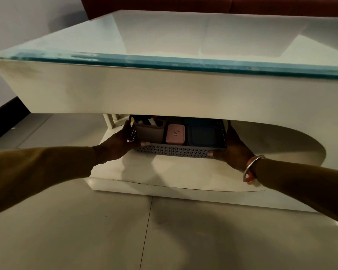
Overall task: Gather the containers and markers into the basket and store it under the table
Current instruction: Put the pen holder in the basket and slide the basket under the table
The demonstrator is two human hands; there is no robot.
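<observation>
Grey perforated basket (pixel 176 151) holding pink (pixel 175 134) and blue containers (pixel 202 135), gripped at its ends by left hand (pixel 118 142) and right hand (pixel 235 151), on the lower shelf (pixel 164 172).

home living room | glass-topped coffee table (pixel 164 36) | red sofa (pixel 203 4) | tiled floor (pixel 86 230)

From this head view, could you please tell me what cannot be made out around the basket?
- Markers: tops cut off by the table apron.
- Basket rear: hidden under the table, in shadow.
- Pink container label: too small.
- Right hand grip: fingers mostly behind the basket.
</observation>
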